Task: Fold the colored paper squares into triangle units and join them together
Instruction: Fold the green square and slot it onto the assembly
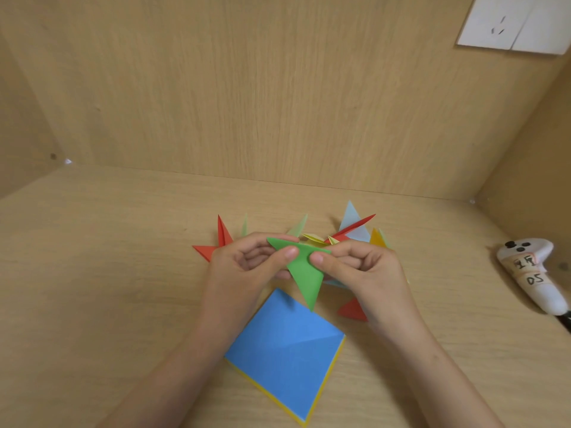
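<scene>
A green folded paper triangle (304, 271) is held above the desk, its long point hanging down toward me. My left hand (247, 267) pinches its upper left part with thumb and fingers. My right hand (361, 267) pinches its upper right corner. Behind my hands lies a cluster of folded units: red points (221, 239) at the left, pale green tips (298, 227), yellow pieces (315, 239), a light blue triangle (352, 220), a red strip (355, 228) and an orange one (377, 239). Another red unit (352, 310) shows under my right wrist.
A stack of flat paper squares, blue (287, 347) on top with yellow (324, 393) edging out below, lies near me on the wooden desk (108, 273). A white handheld controller (531, 270) lies at the right edge. Wooden walls enclose the desk; a white wall socket (516, 23) sits top right.
</scene>
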The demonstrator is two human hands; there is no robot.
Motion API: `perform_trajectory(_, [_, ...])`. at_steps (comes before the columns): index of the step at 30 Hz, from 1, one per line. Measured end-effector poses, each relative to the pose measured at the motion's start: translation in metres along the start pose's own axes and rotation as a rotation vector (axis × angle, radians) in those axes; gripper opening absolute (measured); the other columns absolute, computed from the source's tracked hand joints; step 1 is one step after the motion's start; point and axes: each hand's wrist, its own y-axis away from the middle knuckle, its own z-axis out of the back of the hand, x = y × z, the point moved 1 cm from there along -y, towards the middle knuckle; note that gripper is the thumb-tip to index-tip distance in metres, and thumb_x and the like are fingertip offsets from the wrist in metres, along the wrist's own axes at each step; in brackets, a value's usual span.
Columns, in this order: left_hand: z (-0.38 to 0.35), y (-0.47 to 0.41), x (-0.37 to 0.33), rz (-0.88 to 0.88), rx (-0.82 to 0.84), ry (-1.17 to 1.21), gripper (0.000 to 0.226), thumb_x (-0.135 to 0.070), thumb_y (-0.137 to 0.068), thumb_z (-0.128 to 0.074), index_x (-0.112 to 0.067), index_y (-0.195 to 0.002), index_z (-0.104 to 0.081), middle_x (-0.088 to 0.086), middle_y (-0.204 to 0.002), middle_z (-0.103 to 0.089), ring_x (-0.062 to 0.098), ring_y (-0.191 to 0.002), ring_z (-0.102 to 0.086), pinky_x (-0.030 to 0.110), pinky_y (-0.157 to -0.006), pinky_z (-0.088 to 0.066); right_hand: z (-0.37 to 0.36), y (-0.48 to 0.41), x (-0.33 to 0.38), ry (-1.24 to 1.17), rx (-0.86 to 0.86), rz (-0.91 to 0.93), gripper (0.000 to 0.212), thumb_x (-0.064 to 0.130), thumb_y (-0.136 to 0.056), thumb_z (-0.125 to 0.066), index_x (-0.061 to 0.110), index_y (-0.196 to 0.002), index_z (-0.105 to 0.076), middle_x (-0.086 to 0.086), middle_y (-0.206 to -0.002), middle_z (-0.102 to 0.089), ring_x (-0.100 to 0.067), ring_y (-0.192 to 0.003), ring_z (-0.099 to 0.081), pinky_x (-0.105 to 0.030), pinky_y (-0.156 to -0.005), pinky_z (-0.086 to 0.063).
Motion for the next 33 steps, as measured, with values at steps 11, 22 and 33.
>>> perform_trajectory(11, [0.0027, -0.0016, 0.0017, 0.081, -0.015, 0.071, 0.014, -0.013, -0.067, -0.067, -0.010, -0.080, -0.072, 0.004, -0.075, -0.074, 0.010, -0.069, -0.070, 0.019, -0.064, -0.056, -0.0009, 0.0006, 0.0022, -0.036, 0.002, -0.003, 0.021, 0.015, -0.065, -0.072, 0.000, -0.079, -0.068, -0.010, -0.072, -0.074, -0.012, -0.066, -0.070, -0.016, -0.064, -0.051])
perform_trajectory(22, [0.0022, -0.0010, 0.0010, -0.004, 0.043, -0.218, 0.016, -0.007, -0.072, -0.075, -0.021, -0.064, -0.074, -0.005, -0.069, -0.072, 0.000, -0.068, -0.064, 0.011, -0.066, -0.047, -0.0010, 0.0039, 0.0016, 0.153, 0.063, 0.055, 0.013, 0.004, -0.077, -0.072, 0.014, -0.070, -0.069, 0.003, -0.060, -0.070, 0.000, -0.057, -0.062, -0.010, -0.057, -0.044])
perform_trajectory(33, [0.0074, -0.0022, 0.0028, -0.155, 0.059, -0.391, 0.009, -0.022, -0.071, -0.078, -0.028, -0.072, -0.073, -0.012, -0.072, -0.070, 0.003, -0.075, -0.062, 0.017, -0.072, -0.046, -0.0016, 0.0051, 0.0015, 0.377, 0.122, 0.121, 0.012, 0.016, -0.080, -0.073, 0.021, -0.070, -0.073, 0.009, -0.069, -0.072, 0.002, -0.066, -0.063, -0.011, -0.065, -0.044])
